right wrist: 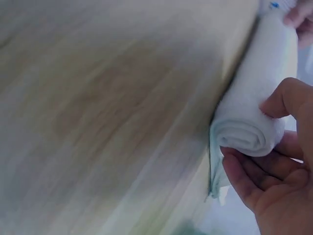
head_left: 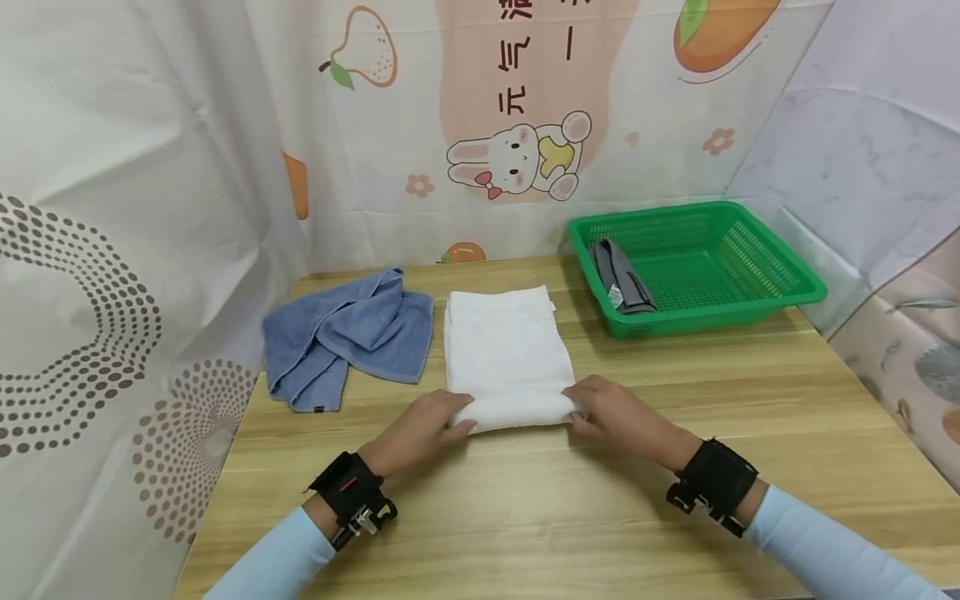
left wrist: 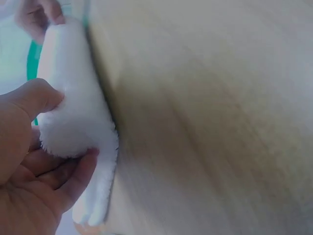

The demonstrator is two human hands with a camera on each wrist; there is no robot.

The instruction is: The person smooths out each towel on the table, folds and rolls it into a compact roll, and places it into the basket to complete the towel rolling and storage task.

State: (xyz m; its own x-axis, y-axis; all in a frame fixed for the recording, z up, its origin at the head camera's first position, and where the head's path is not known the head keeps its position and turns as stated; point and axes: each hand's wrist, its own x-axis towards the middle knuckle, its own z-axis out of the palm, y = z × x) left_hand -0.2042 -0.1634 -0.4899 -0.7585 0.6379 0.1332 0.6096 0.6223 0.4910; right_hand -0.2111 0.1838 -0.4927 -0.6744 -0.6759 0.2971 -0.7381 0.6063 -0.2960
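Head | L hand point(head_left: 429, 427), R hand point(head_left: 617, 423) grip wht towel point(head_left: 512, 342) | curtain point(head_left: 408, 125): "元气" | gry cloth tag point(head_left: 616, 297): prob. text, unreadable

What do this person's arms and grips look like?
The left sleeve and right sleeve are light blue. The left wristband and right wristband are black, with black and silvery fittings; the left one bears a red mark. The left grip and right grip wear no gloves.

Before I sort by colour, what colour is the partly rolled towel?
The partly rolled towel is white, showing best in the head view.
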